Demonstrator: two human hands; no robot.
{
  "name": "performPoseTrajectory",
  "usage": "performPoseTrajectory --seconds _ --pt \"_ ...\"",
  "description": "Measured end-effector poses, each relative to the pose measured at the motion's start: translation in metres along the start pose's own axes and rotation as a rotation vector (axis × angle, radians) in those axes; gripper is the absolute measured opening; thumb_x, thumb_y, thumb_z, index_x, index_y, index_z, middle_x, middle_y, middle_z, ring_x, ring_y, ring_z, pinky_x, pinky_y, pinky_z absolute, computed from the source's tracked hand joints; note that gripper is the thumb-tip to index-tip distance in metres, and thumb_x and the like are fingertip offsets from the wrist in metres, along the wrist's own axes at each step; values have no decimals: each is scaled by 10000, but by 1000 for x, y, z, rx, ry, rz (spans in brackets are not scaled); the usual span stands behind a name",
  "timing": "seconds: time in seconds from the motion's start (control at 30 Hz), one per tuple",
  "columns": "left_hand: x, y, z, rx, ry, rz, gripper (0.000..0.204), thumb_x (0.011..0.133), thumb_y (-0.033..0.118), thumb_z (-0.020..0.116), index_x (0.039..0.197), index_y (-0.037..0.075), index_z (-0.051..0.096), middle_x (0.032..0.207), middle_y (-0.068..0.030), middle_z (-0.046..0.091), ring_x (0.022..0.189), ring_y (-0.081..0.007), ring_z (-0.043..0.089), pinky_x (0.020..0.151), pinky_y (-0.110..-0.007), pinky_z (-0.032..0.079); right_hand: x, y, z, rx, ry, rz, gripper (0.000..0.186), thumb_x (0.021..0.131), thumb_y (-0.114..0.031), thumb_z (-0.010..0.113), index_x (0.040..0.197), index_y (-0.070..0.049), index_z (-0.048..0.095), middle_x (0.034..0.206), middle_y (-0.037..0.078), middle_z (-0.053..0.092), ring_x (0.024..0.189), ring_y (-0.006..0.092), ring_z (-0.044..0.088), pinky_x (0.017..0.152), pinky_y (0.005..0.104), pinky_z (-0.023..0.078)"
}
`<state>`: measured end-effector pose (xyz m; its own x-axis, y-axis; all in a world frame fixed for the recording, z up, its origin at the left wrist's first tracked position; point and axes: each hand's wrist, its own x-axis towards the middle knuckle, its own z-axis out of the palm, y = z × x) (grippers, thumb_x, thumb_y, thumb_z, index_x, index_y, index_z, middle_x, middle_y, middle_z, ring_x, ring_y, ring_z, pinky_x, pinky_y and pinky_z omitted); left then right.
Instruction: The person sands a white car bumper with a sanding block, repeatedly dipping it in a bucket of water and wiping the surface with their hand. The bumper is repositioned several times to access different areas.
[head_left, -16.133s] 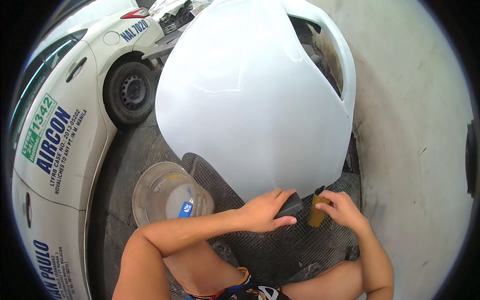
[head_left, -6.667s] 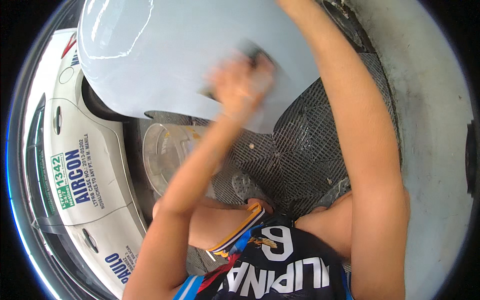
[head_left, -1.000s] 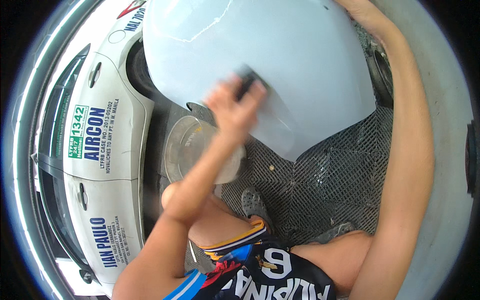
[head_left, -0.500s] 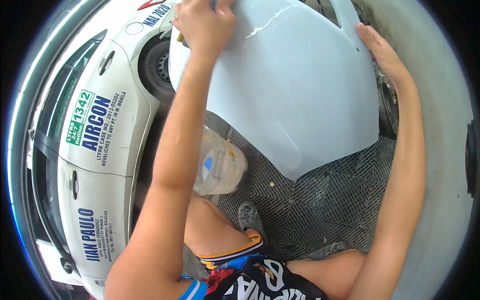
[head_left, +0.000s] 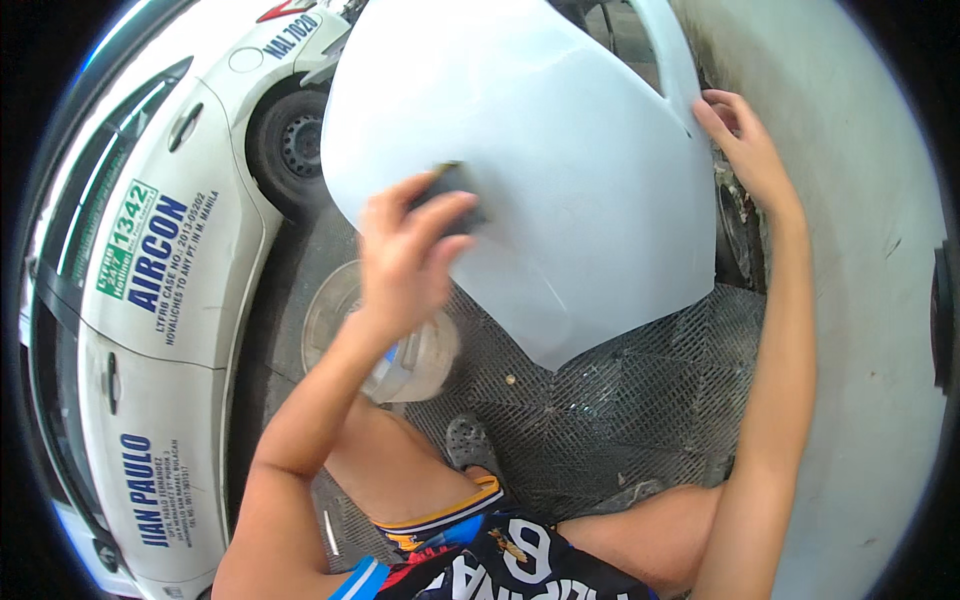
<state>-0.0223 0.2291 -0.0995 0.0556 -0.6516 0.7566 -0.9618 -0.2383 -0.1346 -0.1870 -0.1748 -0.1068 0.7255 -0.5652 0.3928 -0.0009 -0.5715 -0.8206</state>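
Observation:
A pale, glossy car door panel (head_left: 600, 220) stands before me, its window frame (head_left: 660, 50) at the upper right. My left hand (head_left: 405, 255) is closed round a dark pad with a yellowish edge (head_left: 455, 195), over the left part of the panel. Motion blurs the pad, and I cannot tell whether it touches the surface. On the right, my right hand (head_left: 745, 145) grips the door's edge at the foot of the window frame, thumb on the near face and fingers partly hidden behind.
A whitish, translucent bucket (head_left: 430, 360) with something blue inside stands by my left leg. Parked along the left is a white car (head_left: 160, 330). Dark ribbed matting (head_left: 620, 420) covers the floor under the panel. A pale, curved surface (head_left: 860, 300) rises on the right.
My left hand has come down and toward me from the panel's upper left, bringing the pad along. My right hand keeps its hold on the door. The whole view has shifted slightly.

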Motion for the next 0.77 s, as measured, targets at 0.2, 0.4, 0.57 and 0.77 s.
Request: performPoseTrajectory --seconds 0.2,0.4,0.57,0.77 --pt "-111 -102 -90 -468 42 -828 339 1031 192 633 1340 56 599 1163 -25 626 1029 -116 585 921 -282 474 -46 -69 -44 -131 109 -97 391 971 -321 750 1243 -49 683 1131 56 674 1069 163 626 949 322 497" --pt "-269 -150 -27 -1028 -594 -1779 327 947 347 604 1188 133 657 1126 6 640 1053 -150 576 976 -342 442 -88 -109 11 -145 -430 3 198 968 -209 729 1036 -24 705 923 23 663 884 129 627 829 304 505" --pt "-392 -165 73 -1246 -1188 -1775 433 922 443 563 1180 130 716 1134 -53 725 929 -193 645 886 -359 496 -138 -99 83 -453 -888 -3 290 984 -336 679 1011 -48 711 953 143 706 919 331 692 810 442 555" --pt "-433 -149 94 -658 -1384 -1208 647 856 455 657 1443 184 623 1476 -153 589 1417 -145 466 1191 -297 327 -203 -55 105 -436 -1107 63 278 978 -346 695 1029 -74 718 974 131 717 990 348 696 869 462 557"
